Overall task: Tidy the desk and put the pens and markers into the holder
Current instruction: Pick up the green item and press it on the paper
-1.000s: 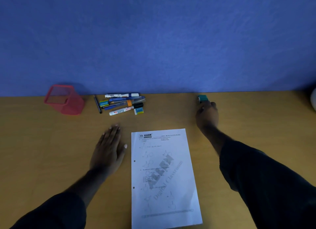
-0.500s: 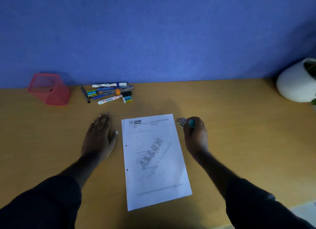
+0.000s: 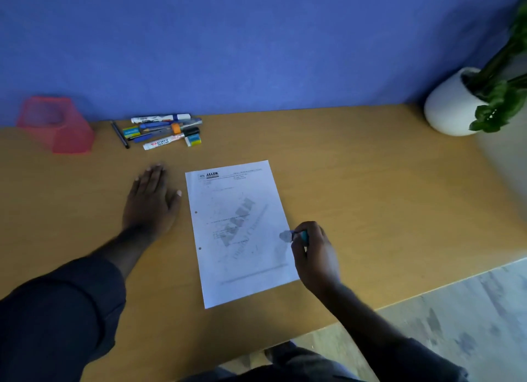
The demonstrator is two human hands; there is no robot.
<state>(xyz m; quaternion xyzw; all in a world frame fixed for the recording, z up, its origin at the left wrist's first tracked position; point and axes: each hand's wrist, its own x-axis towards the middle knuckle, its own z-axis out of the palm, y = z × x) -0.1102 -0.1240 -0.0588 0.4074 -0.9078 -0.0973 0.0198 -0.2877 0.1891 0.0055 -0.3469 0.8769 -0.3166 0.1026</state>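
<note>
left hand point(image 3: 151, 202): flat on desk point(image 3: 370, 182), fingers spread, empty
right hand point(image 3: 313, 253): pinching small teal object point(image 3: 298, 235) at paper point(image 3: 239, 233) edge
holder point(image 3: 57, 124): upper left

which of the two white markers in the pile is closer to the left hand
The white marker with red lettering, at the pile's front edge, angled toward the left hand. The other white marker with the blue band lies at the back by the wall.

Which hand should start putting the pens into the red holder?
Probably left: the left hand lies flat and empty nearer the pens and holder, while the right hand grips a small teal object.
</note>
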